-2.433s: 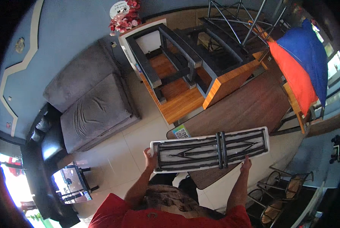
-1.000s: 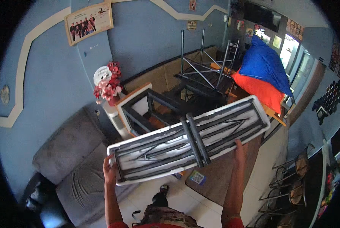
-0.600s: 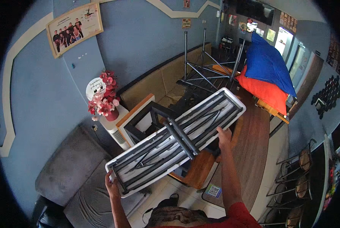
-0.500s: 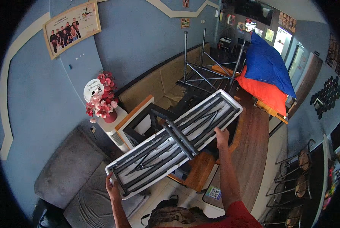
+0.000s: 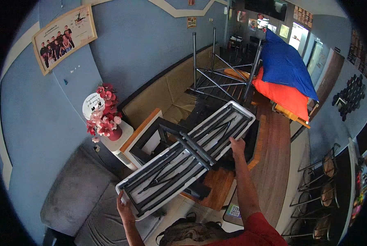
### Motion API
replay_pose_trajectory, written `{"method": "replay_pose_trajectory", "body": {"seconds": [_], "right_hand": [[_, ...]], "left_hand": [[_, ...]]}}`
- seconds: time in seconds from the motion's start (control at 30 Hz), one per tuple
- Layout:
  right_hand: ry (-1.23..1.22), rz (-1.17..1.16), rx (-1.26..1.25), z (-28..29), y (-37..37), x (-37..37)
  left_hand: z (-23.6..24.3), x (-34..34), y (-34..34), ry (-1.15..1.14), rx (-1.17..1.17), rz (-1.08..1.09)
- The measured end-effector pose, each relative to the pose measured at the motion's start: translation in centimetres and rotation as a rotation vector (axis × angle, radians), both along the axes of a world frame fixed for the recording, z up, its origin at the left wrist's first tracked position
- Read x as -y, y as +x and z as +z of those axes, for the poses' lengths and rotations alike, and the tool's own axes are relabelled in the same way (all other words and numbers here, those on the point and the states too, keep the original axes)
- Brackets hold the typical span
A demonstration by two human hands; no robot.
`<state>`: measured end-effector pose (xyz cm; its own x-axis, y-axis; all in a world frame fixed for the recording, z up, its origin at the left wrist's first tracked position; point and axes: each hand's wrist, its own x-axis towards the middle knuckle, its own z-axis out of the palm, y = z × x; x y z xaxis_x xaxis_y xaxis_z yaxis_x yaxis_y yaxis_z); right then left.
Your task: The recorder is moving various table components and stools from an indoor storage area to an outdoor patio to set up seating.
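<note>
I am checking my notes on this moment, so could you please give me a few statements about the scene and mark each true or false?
1. Both hands hold the folded table. True: the left hand is at its near end, the right hand on its long edge near the far end.
2. The table's legs are unfolded. False: they lie folded flat against the underside.
3. Pink flowers stand by the blue wall. True.
4. The upturned metal frame lies on the grey sofa. False: it sits farther back, beside the blue and red cloth.

Left hand (image 5: 125,206) fingers hidden behind folded table (image 5: 187,158), poster faces too small
</note>
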<state>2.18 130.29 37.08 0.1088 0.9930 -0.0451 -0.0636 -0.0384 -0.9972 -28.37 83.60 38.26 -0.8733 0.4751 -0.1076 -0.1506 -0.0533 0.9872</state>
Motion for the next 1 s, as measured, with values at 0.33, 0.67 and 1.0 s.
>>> {"method": "replay_pose_trajectory", "body": {"seconds": [0.33, 0.67, 1.0], "right_hand": [[0.043, -0.006, 0.305, -3.0, 0.3, -3.1], [0.27, 0.047, 0.665, -1.2, 0.9, -2.2], [0.624, -0.066, 0.688, 1.0, 0.4, 7.1]], "left_hand": [[2.4, -0.2, 1.6, -0.021, -0.002, -0.021], [3.6, -0.8, 2.0, -0.154, -0.086, -0.063], [4.0, -1.2, 3.3, -0.468, -0.843, 0.094]]}}
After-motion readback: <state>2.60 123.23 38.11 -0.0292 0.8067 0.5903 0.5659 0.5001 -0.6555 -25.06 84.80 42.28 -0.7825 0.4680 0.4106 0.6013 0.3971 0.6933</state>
